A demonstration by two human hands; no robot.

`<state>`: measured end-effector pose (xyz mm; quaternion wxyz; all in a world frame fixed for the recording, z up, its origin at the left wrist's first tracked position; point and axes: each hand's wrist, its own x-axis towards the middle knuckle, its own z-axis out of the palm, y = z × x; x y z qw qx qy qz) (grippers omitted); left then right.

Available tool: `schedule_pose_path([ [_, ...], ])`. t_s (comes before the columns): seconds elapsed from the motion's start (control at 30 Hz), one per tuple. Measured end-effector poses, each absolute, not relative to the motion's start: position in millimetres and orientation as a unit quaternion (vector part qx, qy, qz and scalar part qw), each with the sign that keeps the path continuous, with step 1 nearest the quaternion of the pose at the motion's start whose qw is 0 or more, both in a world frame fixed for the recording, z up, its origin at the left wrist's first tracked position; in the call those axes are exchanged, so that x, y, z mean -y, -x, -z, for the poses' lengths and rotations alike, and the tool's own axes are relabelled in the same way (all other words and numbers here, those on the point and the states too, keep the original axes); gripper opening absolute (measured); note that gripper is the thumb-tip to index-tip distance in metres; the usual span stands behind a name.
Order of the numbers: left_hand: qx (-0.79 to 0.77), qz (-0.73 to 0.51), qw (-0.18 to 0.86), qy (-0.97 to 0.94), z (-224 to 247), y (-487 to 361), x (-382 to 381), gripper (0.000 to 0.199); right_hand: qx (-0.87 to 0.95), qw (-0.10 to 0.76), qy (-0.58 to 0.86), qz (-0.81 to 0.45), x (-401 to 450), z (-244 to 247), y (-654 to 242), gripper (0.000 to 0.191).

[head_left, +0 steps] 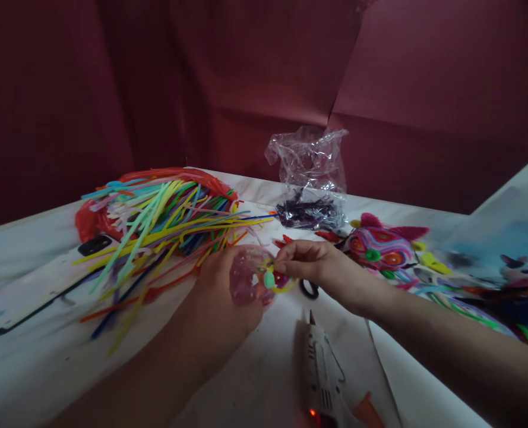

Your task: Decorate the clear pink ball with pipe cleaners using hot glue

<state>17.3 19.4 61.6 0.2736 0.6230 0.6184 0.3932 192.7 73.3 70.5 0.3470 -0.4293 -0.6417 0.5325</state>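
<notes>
My left hand (228,291) is wrapped round a clear, pinkish rounded plastic piece (244,276) near the middle of the view. On its right side sit a mint-green bead-like spot (269,280), red bits and a yellow strand (285,289). My right hand (306,261) meets it from the right, thumb and forefinger pinched at the top of the coloured part; what is between those fingertips is too small to make out. A white glue gun (323,368) with a lit red light lies just below, nozzle pointing away from me.
Many coloured pipe cleaners (157,220) spill from a red bag at left, beside a white phone (36,285). Behind stands a clear bag (312,172) with dark purple strands. A black scissor handle (309,289) shows near my right hand; a colourful decorated figure (382,246) lies right.
</notes>
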Motion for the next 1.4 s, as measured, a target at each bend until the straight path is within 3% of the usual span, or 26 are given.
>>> schedule_pose_path([
  [0.23, -0.647, -0.402, 0.265, -0.591, -58, -21, -26, 0.047, 0.636, 0.355, 0.427, -0.536, -72, -68, -186, 0.020],
  [0.4, -0.659, -0.399, 0.262, -0.581, -55, -21, -28, 0.052, 0.603, 0.397, 0.451, -0.524, -73, -60, -199, 0.037],
  [0.77, -0.651, -0.438, 0.330, -0.525, -61, -25, -21, 0.055, 0.587, 0.401, 0.460, -0.531, -73, -51, -191, 0.041],
  [1.0, -0.674, -0.429, 0.241, -0.551, -55, -30, -26, 0.051, 0.585, 0.408, 0.473, -0.517, -74, -47, -192, 0.041],
  [1.4, -0.645, -0.461, 0.250, -0.557, -50, -31, -23, 0.046, 0.621, 0.279, 0.537, -0.498, -66, -74, -193, 0.047],
])
